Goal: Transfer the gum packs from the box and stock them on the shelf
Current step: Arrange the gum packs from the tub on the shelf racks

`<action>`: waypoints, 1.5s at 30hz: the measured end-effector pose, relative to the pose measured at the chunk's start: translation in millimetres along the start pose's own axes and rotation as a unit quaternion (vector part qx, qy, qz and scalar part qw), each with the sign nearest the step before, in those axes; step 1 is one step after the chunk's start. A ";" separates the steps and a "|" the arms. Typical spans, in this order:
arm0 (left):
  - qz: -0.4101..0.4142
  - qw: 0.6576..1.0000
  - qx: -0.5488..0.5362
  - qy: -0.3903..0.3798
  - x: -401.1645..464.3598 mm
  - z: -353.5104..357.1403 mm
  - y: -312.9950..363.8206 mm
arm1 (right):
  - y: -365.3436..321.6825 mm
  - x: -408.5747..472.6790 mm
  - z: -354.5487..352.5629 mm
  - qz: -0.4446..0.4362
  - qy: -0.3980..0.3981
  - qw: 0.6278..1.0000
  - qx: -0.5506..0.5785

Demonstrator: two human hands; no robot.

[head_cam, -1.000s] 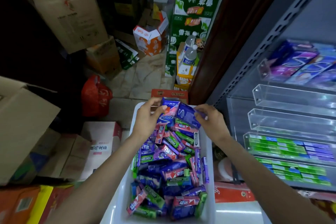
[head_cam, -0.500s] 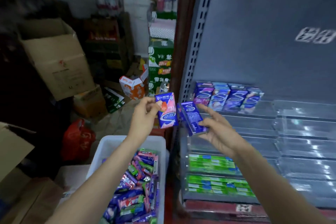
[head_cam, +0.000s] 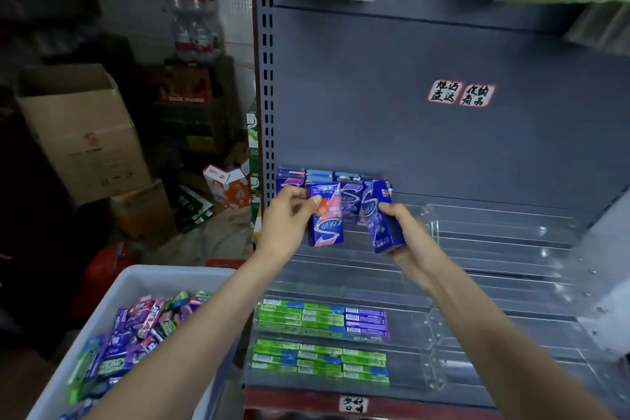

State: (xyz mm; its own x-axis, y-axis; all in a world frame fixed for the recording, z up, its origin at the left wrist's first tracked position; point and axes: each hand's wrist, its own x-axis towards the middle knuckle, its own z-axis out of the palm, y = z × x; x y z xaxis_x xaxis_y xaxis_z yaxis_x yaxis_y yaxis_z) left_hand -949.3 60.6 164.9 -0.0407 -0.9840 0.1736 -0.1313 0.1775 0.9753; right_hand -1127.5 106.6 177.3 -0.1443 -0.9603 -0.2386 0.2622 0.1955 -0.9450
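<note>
Large white "S" logo with small Chinese characters beside it, printed on the blue-and-pink gum pack (head_cam: 325,215) in the left hand (head_cam: 286,220); same "S" mark on the blue-purple gum pack (head_cam: 383,218) in the right hand (head_cam: 407,238); handwritten Chinese characters on two red-edged white stickers (head_cam: 461,95) on the grey shelf back panel (head_cam: 443,146), not reliably legible; further handwritten characters on a white label (head_cam: 353,404) on the red bottom rail (head_cam: 426,407); barcode labels on the green packs (head_cam: 306,314), digits too small to read.

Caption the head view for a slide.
Left hand holds a pink-and-blue gum pack, right hand a blue one, at the grey shelf.
</note>
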 end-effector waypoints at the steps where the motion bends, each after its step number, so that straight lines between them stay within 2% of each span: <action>1: -0.011 1.000 -0.001 0.000 -1.1 1.1 -0.1 | -0.6 1.7 -4.5 -0.004 0.003 1.000 0.003; 5: -0.025 0.999 0.018 0.023 -1.5 -3.7 -0.6 | 5.0 10.3 -10.4 -0.001 -0.018 0.999 -0.028; 8: -0.041 0.998 0.016 0.037 -2.4 -15.2 -2.6 | 12.5 16.8 -3.0 -0.033 -0.045 0.997 -0.062; 11: -0.042 0.997 0.033 0.048 -1.5 -28.5 -6.9 | 14.4 25.9 6.6 -0.074 -0.027 0.991 -0.105; 15: -0.033 0.996 0.042 0.076 2.1 -44.5 -12.2 | 21.8 37.9 25.9 -0.096 -0.045 0.984 -0.141; 20: -0.044 0.994 0.033 0.094 5.7 -70.0 -20.8 | 38.6 58.5 64.4 -0.164 -0.018 0.947 -0.278; 24: -0.043 0.994 0.053 0.090 14.1 -92.8 -25.9 | 47.1 65.3 92.6 -0.197 0.048 0.914 -0.351; 35: -0.054 0.996 0.058 0.039 24.6 -115.8 -40.0 | 78.8 78.2 116.6 -0.238 0.136 0.870 -0.410; 38: -0.050 0.997 0.056 0.026 24.7 -113.4 -39.2 | 75.3 75.1 115.3 -0.228 0.133 0.869 -0.418; 42: -0.049 0.998 0.032 0.018 25.3 -106.3 -33.6 | 61.7 63.5 106.2 -0.237 0.136 0.887 -0.373; 45: -0.043 0.999 0.024 0.019 28.1 -93.7 -26.4 | 45.8 49.9 100.8 -0.270 0.068 0.889 -0.365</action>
State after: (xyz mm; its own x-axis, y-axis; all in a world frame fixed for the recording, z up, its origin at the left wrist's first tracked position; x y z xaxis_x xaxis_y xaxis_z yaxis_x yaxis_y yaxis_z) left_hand -854.1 26.7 156.8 0.0107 -0.9954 0.0951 -0.1799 0.0917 0.9794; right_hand -1026.6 47.6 144.7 -0.1882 -0.9301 0.3153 -0.5615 -0.1615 -0.8116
